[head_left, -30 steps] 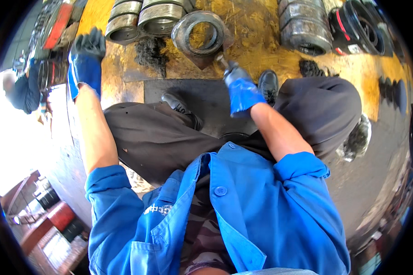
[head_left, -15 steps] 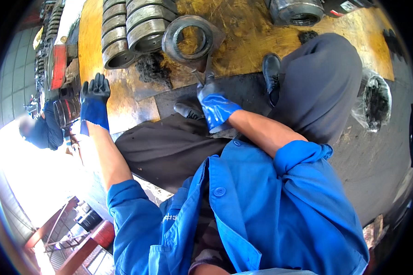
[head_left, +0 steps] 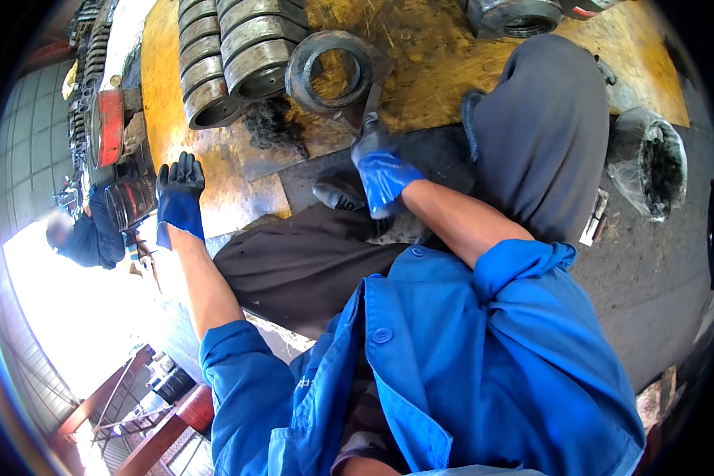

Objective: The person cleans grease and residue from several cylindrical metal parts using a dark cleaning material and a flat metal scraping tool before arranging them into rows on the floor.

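Note:
My right hand (head_left: pixel 370 151), in a blue glove with a dark palm, is closed round a slim flat metal tool (head_left: pixel 373 98). Its exposed part lies against the near right side of a thick steel ring (head_left: pixel 330 73); the rest is hidden in the glove, so its exact kind does not show. The ring sits on the stained yellow board with its round opening facing up. Off to the left, my left hand (head_left: pixel 180 186), gloved the same way, is raised with its fingers stretched out and holds nothing.
Two rows of steel rings (head_left: pixel 254 49) lie left of the ring, beside black grime (head_left: pixel 276 131). A large threaded metal part (head_left: pixel 520 17) stands at the far right. A plastic bag (head_left: pixel 650 163) with dark contents lies right of my knee. Another person (head_left: pixel 83 234) crouches at the left.
The view has shifted slightly, so most things sit a little lower and further right. My right hand still grips the tool by the ring; my left hand stays raised.

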The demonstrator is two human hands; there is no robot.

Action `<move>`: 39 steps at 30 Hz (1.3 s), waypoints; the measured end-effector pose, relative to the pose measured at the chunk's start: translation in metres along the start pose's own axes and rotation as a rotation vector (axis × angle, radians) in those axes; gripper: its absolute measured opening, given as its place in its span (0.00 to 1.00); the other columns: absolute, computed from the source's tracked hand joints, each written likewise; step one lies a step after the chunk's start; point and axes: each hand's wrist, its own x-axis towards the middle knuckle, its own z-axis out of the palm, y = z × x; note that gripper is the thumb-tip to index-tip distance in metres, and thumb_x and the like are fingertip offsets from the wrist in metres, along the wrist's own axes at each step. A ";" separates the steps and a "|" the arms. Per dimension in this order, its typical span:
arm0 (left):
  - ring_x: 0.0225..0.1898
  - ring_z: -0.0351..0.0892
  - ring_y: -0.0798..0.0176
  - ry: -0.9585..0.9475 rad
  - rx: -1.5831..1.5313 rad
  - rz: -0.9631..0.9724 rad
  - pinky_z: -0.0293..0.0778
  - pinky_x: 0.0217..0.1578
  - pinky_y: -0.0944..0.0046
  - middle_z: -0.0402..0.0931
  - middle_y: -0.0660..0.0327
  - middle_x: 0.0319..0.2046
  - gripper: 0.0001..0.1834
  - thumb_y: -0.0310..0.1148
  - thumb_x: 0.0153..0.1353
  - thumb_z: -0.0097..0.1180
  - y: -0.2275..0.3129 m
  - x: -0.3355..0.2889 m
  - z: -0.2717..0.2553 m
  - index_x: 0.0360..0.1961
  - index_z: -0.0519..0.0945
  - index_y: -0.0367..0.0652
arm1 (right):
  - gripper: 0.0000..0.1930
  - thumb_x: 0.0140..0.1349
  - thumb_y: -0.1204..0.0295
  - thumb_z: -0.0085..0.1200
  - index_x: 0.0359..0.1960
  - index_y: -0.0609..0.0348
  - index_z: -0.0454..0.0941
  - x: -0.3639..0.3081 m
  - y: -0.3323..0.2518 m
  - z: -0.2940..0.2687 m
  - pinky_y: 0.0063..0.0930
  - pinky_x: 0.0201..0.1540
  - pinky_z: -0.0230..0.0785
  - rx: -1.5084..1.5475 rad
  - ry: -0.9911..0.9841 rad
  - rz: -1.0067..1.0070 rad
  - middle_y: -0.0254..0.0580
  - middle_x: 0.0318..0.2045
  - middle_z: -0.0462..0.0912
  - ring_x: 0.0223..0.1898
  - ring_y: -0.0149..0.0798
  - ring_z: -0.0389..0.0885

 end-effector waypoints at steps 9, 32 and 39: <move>0.67 0.61 0.52 -0.034 -0.005 0.032 0.62 0.59 0.44 0.60 0.56 0.67 0.26 0.42 0.70 0.38 -0.005 0.001 0.022 0.68 0.57 0.49 | 0.27 0.64 0.61 0.46 0.65 0.52 0.60 0.014 0.011 0.000 0.46 0.50 0.72 -0.076 0.070 -0.036 0.53 0.51 0.78 0.49 0.52 0.80; 0.66 0.63 0.50 0.022 -0.015 0.053 0.63 0.58 0.43 0.61 0.55 0.66 0.27 0.42 0.68 0.41 0.000 -0.018 0.006 0.67 0.57 0.49 | 0.26 0.69 0.62 0.34 0.68 0.50 0.56 0.025 0.048 0.006 0.68 0.50 0.62 -0.444 0.056 -0.328 0.57 0.58 0.71 0.51 0.60 0.75; 0.66 0.62 0.52 -0.069 -0.067 0.019 0.63 0.59 0.46 0.63 0.57 0.66 0.24 0.41 0.69 0.40 0.008 -0.006 0.002 0.64 0.62 0.50 | 0.28 0.68 0.64 0.36 0.69 0.54 0.54 0.036 0.047 0.006 0.54 0.57 0.62 -0.492 0.204 -0.358 0.53 0.56 0.72 0.55 0.53 0.72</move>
